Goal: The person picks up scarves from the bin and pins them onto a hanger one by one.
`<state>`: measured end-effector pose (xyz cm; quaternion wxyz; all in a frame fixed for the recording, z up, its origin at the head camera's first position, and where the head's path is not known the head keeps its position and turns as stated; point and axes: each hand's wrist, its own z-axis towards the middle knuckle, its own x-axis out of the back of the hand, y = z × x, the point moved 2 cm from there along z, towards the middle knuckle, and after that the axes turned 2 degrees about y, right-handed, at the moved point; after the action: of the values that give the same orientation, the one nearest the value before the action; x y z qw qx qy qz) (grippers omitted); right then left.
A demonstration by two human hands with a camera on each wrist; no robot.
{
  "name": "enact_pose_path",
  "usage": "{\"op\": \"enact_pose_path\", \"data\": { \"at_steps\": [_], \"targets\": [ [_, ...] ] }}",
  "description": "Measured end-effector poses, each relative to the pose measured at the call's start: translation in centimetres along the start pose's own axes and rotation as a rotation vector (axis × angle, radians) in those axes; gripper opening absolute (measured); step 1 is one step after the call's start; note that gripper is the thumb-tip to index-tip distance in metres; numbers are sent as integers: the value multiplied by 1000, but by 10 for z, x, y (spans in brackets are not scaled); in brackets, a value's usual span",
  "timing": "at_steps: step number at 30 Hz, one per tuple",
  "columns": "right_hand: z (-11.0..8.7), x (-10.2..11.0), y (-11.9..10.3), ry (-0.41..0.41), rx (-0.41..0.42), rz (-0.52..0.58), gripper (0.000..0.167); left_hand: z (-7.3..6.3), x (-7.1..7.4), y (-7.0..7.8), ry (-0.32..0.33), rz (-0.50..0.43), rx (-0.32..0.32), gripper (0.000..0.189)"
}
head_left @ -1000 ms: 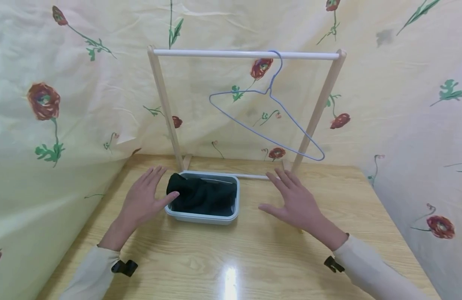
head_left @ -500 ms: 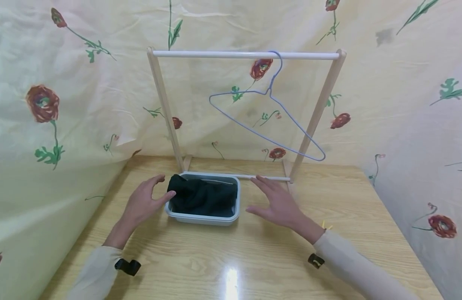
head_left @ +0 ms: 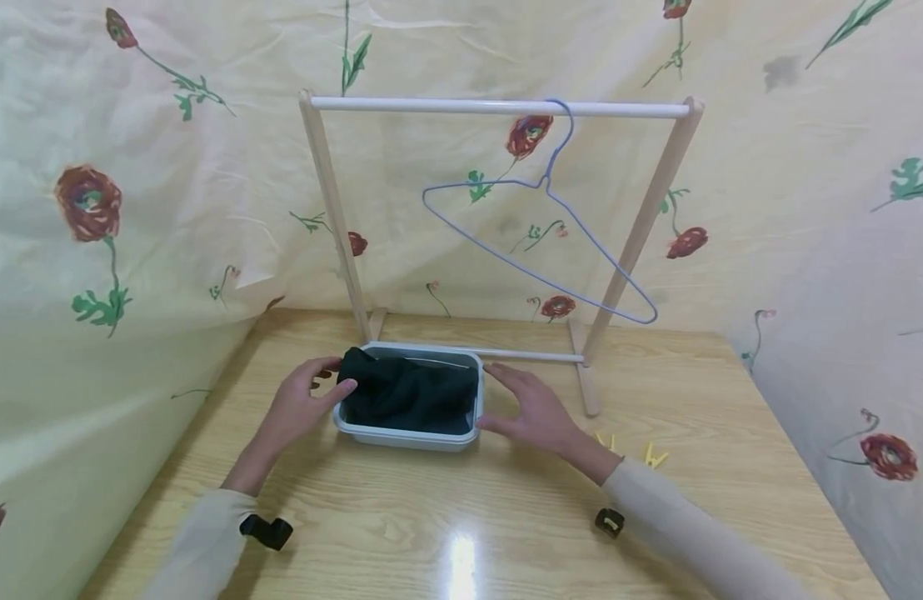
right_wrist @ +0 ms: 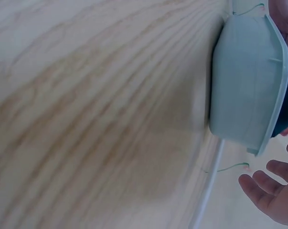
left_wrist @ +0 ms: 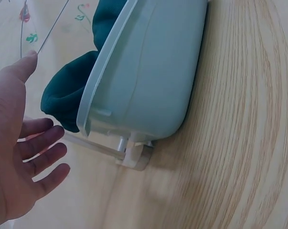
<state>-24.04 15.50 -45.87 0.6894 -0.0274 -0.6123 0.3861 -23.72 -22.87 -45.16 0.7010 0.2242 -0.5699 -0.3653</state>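
A pale blue-grey plastic tub sits on the table, with a bunched dark green cloth inside. Part of the cloth bulges over the tub's left end, as the left wrist view shows. My left hand is beside that end, its thumb in front of the cloth and its fingers loosely bent with nothing in them. At the opposite end, my right hand spreads thumb and fingers by the rim; whether it touches is hard to tell. In the right wrist view, the right hand's fingers are relaxed and hold nothing.
Behind the tub stands a wooden rack with a white top rail. A blue wire hanger hangs from the rail's right part. Yellow clothespins lie near my right forearm. Flowered fabric surrounds the table.
My right hand has moved left to the tub's right end, bringing yellow clothespins into view. My left hand has shifted slightly right, its fingers more bent. The tub and cloth stay put.
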Motion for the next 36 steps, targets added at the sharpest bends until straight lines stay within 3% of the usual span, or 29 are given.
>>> {"op": "enact_pose_path", "data": {
  "at_steps": [10, 18, 23, 29, 36],
  "targets": [
    [2, -13, 3, -28, -12, 38, 88, -1, -6, 2, -103, -48, 104, 69],
    [2, -16, 1, -40, -16, 39, 90, 0, -9, 4, -170, -62, 114, 69],
    [2, -16, 0, -49, -30, 36, 89, 2, -9, 8, -166, -62, 90, 53],
    [1, -14, -2, -65, -42, 49, 90, 7, -8, 11, -167, -147, 102, 26],
    [2, -13, -1, -70, -57, 37, 93, 15, -2, 20, -191, -272, 125, 27]
  ]
}}
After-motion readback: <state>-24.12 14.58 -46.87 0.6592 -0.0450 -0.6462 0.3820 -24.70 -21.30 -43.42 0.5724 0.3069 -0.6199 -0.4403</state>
